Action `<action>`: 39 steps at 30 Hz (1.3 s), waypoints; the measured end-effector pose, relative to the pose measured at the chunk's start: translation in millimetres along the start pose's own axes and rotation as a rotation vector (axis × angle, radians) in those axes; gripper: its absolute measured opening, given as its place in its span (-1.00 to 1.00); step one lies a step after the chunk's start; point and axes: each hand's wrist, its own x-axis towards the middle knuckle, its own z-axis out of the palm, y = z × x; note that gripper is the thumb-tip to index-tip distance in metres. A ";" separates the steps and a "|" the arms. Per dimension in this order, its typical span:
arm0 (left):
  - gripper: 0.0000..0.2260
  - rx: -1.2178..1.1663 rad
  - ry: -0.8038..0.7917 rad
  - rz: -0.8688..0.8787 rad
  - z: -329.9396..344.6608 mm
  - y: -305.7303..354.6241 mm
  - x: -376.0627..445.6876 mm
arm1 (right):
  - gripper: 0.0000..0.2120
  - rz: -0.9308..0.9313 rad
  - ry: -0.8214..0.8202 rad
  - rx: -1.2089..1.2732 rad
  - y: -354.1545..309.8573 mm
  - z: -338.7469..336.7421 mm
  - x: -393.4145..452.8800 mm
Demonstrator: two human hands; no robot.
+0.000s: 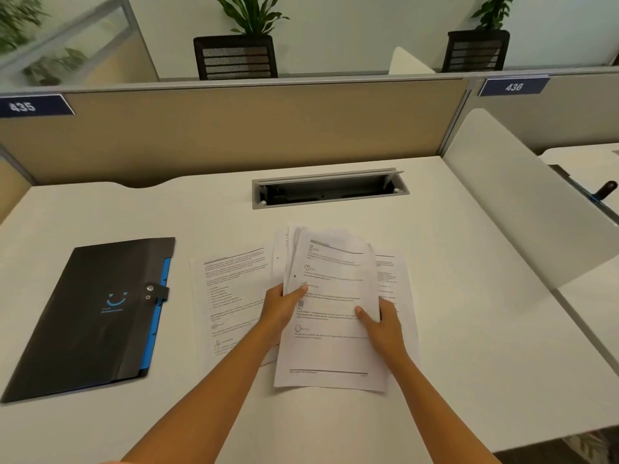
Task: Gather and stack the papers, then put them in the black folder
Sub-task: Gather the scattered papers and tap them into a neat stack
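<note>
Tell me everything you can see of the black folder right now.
The black folder lies flat and closed on the white desk, left of the papers and apart from them. It looks like matte plastic, with blue tabs along its right edge, a strap with two metal snaps, and a blue smile logo. Neither hand touches it.

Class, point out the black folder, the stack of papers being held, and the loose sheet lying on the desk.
black folder [90, 316]: head view, middle of its cover.
stack of papers [331, 286]: head view, top page.
loose sheet [234, 289]: head view, printed text.
</note>
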 end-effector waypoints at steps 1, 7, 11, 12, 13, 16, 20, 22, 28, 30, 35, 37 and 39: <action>-0.75 -0.026 -0.039 0.007 -2.8 4.5 -1.9 | -0.59 -0.006 0.036 0.034 -2.2 -1.8 1.1; -0.65 -0.068 -0.193 0.098 -17.9 34.1 -15.0 | -0.15 0.051 -0.065 0.446 -35.9 -21.8 5.3; -0.65 -0.076 -0.154 0.166 -13.8 50.7 -20.8 | -0.43 -0.076 -0.178 0.413 -65.1 -22.0 4.5; -0.68 -0.060 -0.123 0.185 -11.7 54.7 -22.2 | -0.50 -0.107 -0.177 0.406 -72.4 -19.8 3.6; -0.69 -0.040 -0.086 0.207 -10.1 58.4 -23.8 | -0.54 -0.133 -0.163 0.404 -79.4 -17.2 3.1; -0.61 -0.027 0.002 0.306 -6.6 68.8 -27.7 | -0.63 -0.191 -0.050 0.441 -100.4 -10.3 1.9; -0.62 -0.088 0.045 0.472 -4.8 87.2 -32.1 | -0.84 -0.321 0.020 0.460 -129.1 -6.5 0.4; -0.81 -0.068 0.020 0.589 -5.7 96.7 -35.8 | -0.84 -0.372 0.022 0.445 -141.0 -8.1 -1.3; -0.81 0.014 0.037 0.764 -11.0 109.8 -37.6 | -0.68 -0.475 0.069 0.362 -146.7 -15.3 -3.5; -0.83 0.043 0.033 0.759 -9.8 110.7 -36.9 | -0.65 -0.436 0.067 0.363 -140.5 -13.4 -0.6; -0.80 0.021 0.030 0.710 -4.2 103.7 -32.7 | -0.61 -0.370 0.042 0.333 -129.5 -8.5 4.0; -0.77 0.011 0.051 0.689 -0.9 104.9 -33.7 | -0.66 -0.365 0.037 0.325 -132.2 -8.7 4.5; -0.79 0.006 0.070 0.691 0.5 106.7 -34.2 | -0.70 -0.363 0.035 0.331 -137.0 -11.0 4.9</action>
